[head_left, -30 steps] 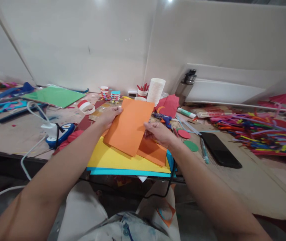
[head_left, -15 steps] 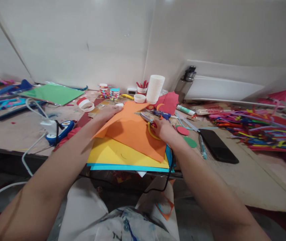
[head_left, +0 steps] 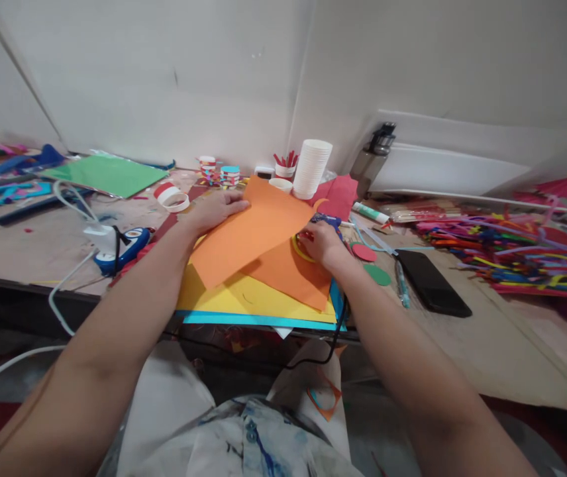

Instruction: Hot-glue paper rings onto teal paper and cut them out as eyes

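Pinched by one edge in the left hand, the orange rectangular paper sheet above flat yellow paper might sag against the yellow-handled scissors the right hand grips

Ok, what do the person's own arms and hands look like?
The left hand and right hand wear no gloves. The left forearm and right forearm are bare as far as they show, with no sleeve, watch or bracelet visible. Between them, a pale shirt with blue-grey blotches and buttons shows.
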Demonstrator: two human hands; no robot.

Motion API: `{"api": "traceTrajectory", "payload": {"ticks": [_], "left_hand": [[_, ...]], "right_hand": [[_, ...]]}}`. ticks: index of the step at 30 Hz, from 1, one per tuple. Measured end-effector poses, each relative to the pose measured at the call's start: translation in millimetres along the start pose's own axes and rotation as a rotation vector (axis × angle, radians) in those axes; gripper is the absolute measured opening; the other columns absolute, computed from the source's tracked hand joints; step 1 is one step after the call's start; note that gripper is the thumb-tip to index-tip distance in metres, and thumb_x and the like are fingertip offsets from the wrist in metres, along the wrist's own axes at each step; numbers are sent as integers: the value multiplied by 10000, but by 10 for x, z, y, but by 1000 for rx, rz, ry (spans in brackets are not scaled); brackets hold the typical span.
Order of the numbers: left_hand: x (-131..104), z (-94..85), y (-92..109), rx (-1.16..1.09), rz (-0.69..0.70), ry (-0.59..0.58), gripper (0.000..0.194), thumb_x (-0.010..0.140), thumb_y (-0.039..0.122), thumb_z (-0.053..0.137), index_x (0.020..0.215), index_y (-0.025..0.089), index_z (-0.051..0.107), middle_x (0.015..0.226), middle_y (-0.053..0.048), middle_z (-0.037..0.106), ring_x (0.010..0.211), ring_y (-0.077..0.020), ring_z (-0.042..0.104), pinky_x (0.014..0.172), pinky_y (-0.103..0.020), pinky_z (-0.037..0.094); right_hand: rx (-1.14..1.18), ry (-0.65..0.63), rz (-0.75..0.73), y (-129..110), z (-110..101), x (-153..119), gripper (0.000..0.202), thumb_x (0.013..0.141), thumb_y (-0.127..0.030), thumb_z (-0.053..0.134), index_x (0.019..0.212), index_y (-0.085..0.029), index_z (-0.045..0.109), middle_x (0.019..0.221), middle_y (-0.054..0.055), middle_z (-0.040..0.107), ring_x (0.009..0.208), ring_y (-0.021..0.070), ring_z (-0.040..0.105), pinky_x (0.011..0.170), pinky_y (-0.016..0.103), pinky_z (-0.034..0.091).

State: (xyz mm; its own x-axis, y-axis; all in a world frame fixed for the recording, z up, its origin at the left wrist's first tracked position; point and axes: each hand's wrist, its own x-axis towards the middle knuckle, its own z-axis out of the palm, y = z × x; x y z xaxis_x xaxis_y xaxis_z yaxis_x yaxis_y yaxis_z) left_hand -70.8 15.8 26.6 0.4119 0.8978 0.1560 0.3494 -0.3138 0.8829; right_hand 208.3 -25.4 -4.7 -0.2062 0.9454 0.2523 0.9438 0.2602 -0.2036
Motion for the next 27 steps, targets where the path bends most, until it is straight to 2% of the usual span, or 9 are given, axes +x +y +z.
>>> {"api": "traceTrajectory", "payload": {"ticks": [3,6,10,14,17,19,22,24,27], "left_hand": [[79,-7,-122,480,-43,-78,336,865,411,606,1082,191,739,1075,-45,747,989,-232,673,881,-325,509],[138,53,-228,733,-50,-196,375,867,388,611,1163,189,725,1188,-73,720,1070,-238,651,917,-301,476],[157,132,-326,819,-25,-161,464,896,451,576,1283,212,667,1139,-73,724,1028,-223,648,867,-287,470],[148,156,-357,824,26,-77,500,882,432,610,1335,222,622,1024,-56,719,931,-206,643,799,-285,468],[135,174,-336,863,67,-74,443,891,385,618,1299,216,642,1047,-66,705,970,-218,632,845,-303,472],[126,191,-323,900,80,-79,402,903,355,609,1278,217,651,1130,-79,687,1048,-232,616,908,-324,470],[119,211,-332,910,115,-75,372,918,336,592,1269,229,653,1299,-92,617,1192,-252,563,1000,-358,451],[122,217,-347,897,146,-76,362,926,326,577,1266,227,656,1339,-93,590,1222,-253,550,1032,-367,442],[133,219,-354,893,178,-128,334,947,311,537,1228,204,682,1254,-91,634,1179,-238,576,1042,-352,442]], "right_hand": [[73,8,36,18,-28,5,254,889,-215,554,1023,-150,761,983,115,725,866,206,629,821,302,460],[142,71,67,4,-43,14,245,880,-215,589,1038,-130,756,1004,134,716,899,216,634,847,318,469],[210,186,58,-55,-55,12,255,898,-227,581,1067,-120,740,1051,152,700,920,224,632,855,343,485],[282,186,4,-144,-56,-14,206,871,-195,603,1005,-133,747,985,127,715,874,214,635,832,349,493],[469,178,-62,-226,-83,-58,187,861,-219,618,985,-149,738,966,91,724,817,179,638,786,321,504],[588,132,-141,-293,-143,-98,193,876,-268,613,985,-164,733,976,73,728,812,165,641,764,306,508],[632,-17,-267,-418,-305,-188,242,901,-359,607,1017,-183,726,993,65,722,842,166,645,762,304,511],[605,-153,-360,-522,-437,-293,315,897,-423,631,1100,-193,705,1063,74,708,896,178,644,797,321,518],[400,-323,-533,-703,-589,-534,563,790,-529,753,1256,-233,643,1257,104,629,1118,252,582,957,412,488]]}}
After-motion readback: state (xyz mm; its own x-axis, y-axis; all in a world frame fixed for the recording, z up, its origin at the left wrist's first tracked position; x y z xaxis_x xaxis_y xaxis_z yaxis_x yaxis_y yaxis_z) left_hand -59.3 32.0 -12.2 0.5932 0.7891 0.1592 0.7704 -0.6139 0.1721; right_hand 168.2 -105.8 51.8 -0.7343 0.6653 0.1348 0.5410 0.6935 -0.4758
